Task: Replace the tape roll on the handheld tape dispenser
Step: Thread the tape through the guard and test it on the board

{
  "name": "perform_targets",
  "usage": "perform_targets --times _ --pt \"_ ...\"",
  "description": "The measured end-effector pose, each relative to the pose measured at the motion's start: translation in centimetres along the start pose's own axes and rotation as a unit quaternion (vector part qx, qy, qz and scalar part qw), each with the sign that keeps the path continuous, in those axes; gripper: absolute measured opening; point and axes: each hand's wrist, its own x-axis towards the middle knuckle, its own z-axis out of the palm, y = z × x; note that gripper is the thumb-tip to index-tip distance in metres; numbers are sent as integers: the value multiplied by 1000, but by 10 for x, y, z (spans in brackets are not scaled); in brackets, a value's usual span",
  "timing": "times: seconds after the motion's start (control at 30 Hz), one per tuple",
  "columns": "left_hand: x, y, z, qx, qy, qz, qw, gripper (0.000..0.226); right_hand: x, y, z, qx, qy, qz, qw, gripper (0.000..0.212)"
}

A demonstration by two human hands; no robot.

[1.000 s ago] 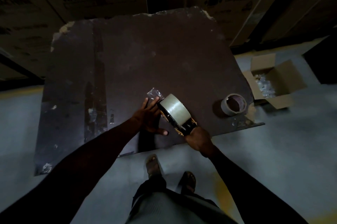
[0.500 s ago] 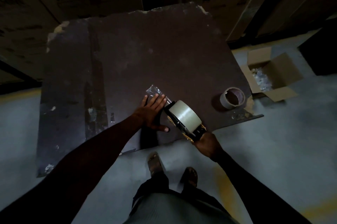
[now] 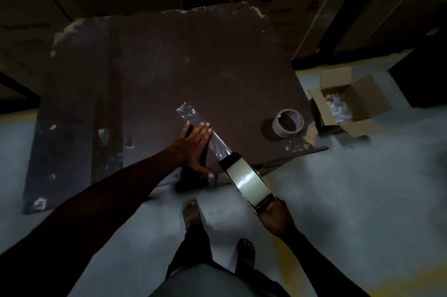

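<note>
At the near edge of the dark desk (image 3: 169,60), the left hand (image 3: 193,149) lies flat w/ fingers spread, pressing a clear tape strip (image 3: 205,132). The right hand (image 3: 275,219) grips the tape dispenser (image 3: 246,180), new roll fitted, just off that edge. Old core (image 3: 287,123) sits right of the strip. Looks like a test pull; next needs a clean cut at the blade.

Scene dim, edges near black from 9 to 12 o'clock. Glare on tape roll (image 3: 249,179). Wide-angle bowing toward corners; slight blur.
</note>
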Motion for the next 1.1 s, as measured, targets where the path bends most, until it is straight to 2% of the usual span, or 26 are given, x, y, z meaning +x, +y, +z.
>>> perform_targets --times 0.13,0.2,0.3,0.37,0.43,0.5,0.6,0.67,0.83,1.1 --pt "-15 49 9 -5 -20 -14 1000 151 0 3 -1 22 -15 -30 999 32" --pt "-21 64 9 -11 -24 7 1000 133 1 6 -1 21 -9 -34 999 35" --pt "-21 73 14 -28 -65 -21 997 85 2 8 1 43 -9 -23 999 48" --pt "-20 74 11 -11 -81 -27 996 80 1 8 2 47 -13 -20 999 45" --pt "-22 75 3 25 -57 -9 998 71 -2 6 1 50 -9 -17 999 45" --pt "-25 79 -5 19 -71 0 997 86 -5 5 1 50 -1 -12 999 45" --pt "-25 82 -8 26 -61 -7 998 66 -10 5 1 42 4 -15 999 36" --pt "-20 78 2 1 -51 -12 999 70 -13 7 2 40 3 -15 999 34" --pt "-17 74 8 16 -37 -10 999 72 -15 6 3 39 0 0 999 30" --pt "-19 76 2 -31 -52 -17 998 72 -25 2 2 35 15 -1 999 30"
